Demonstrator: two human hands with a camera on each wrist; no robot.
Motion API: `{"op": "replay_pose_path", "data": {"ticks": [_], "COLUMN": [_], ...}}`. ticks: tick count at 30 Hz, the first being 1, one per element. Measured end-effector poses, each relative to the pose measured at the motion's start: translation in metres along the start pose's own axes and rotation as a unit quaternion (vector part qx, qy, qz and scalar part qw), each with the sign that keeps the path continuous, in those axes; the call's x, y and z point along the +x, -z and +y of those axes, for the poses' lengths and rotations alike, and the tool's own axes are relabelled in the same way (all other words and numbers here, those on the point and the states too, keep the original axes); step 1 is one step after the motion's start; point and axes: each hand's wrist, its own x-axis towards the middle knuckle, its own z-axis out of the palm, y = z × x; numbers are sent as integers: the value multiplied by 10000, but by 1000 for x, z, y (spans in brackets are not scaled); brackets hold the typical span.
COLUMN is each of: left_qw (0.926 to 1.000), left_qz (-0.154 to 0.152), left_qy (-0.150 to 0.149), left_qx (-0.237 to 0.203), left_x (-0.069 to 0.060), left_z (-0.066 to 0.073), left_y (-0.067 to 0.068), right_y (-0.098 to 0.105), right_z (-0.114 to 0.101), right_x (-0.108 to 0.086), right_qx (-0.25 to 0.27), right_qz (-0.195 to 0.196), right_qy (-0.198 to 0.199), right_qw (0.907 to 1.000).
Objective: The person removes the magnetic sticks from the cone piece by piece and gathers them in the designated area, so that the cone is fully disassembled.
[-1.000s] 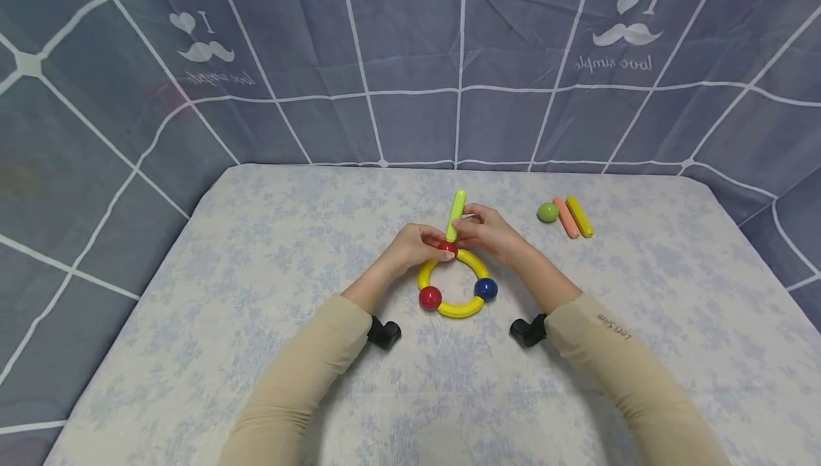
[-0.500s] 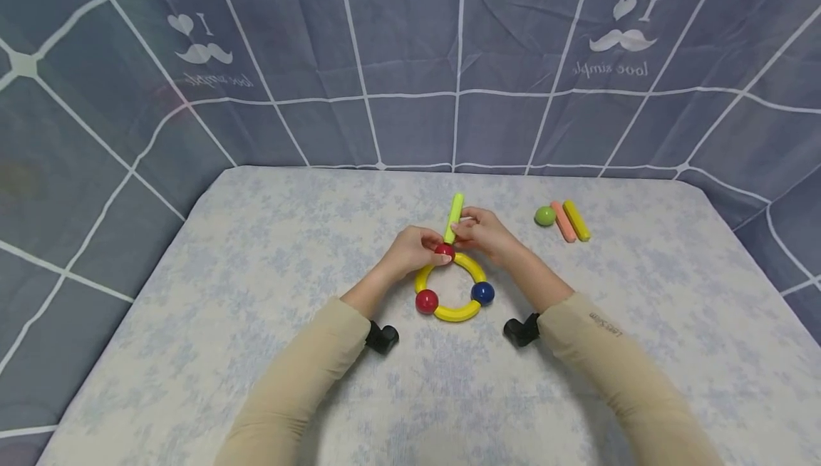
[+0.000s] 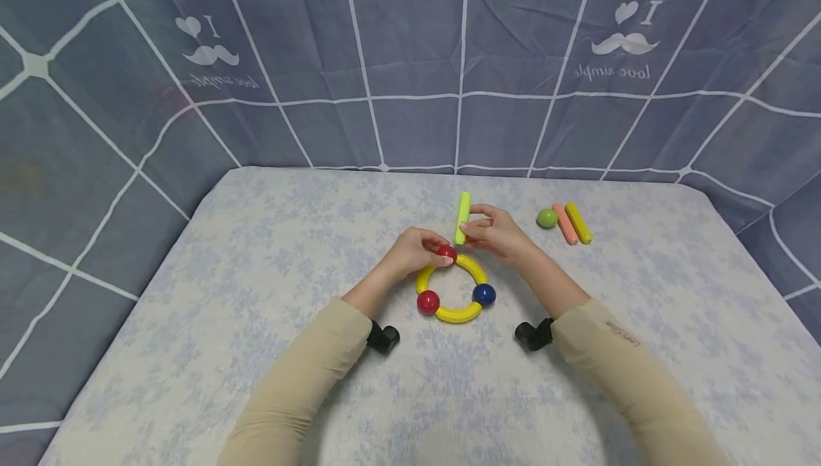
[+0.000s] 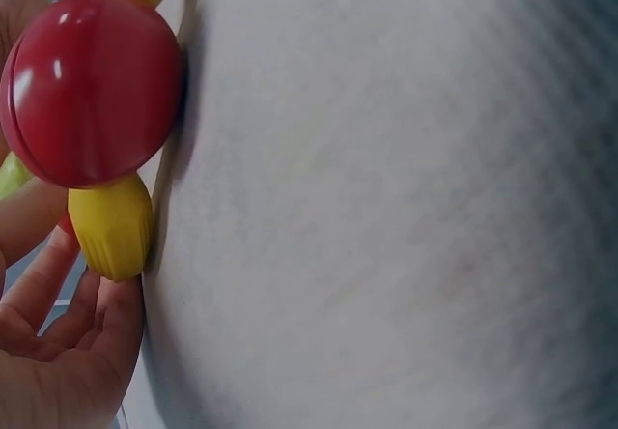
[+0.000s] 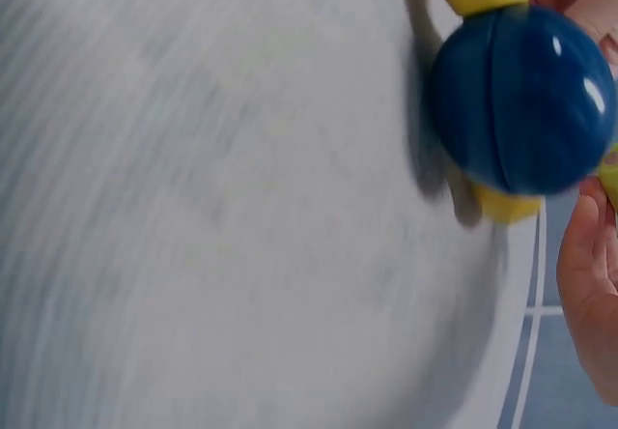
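Seen from the head view, my left hand (image 3: 413, 251) grips the top red ball (image 3: 447, 254) of a ring (image 3: 473, 268) on the table (image 3: 288, 252), thumb and fingers drawn in around it. My right hand (image 3: 499, 235) pinches a green stick (image 3: 462, 218) between the two hands, its near end just beside that ball; whether they touch, I cannot tell. Nearer to me sit the ring's lower red ball (image 3: 428, 302) and blue ball (image 3: 484, 295), with curved yellow bars (image 3: 458, 315) linking all three. To the right, apart from the ring, lie a green ball (image 3: 547, 218), a pink stick (image 3: 565, 224) and a yellow stick (image 3: 579, 222).

In the left wrist view, the lower red ball looms at upper left, my left fingers bent behind the bar below it.

In the right wrist view, the blue ball stands foremost; my right fingertips meet the green stick at the right edge.
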Motion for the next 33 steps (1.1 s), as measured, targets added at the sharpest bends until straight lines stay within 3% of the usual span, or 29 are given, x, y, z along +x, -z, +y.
{"op": "replay_pose_path", "data": {"ticks": [6, 13, 21, 33], "left_qw": [9999, 10000, 10000, 9998], "left_qz": [21, -7, -23, -115], "left_qy": [124, 58, -44, 67], "left_qx": [-34, 48, -21, -137], "left_x": [0, 1, 3, 1], "left_z": [2, 3, 5, -1], "left_y": [2, 4, 3, 2], "right_y": [19, 49, 80, 125], "right_z": [-3, -10, -18, -10], "right_x": [-7, -23, -39, -59], "right_qx": [-59, 50, -127, 109], "right_qz": [68, -6, 217, 489], "right_qy": [35, 156, 444, 546], "right_qw": [10000, 9999, 9987, 9973]}}
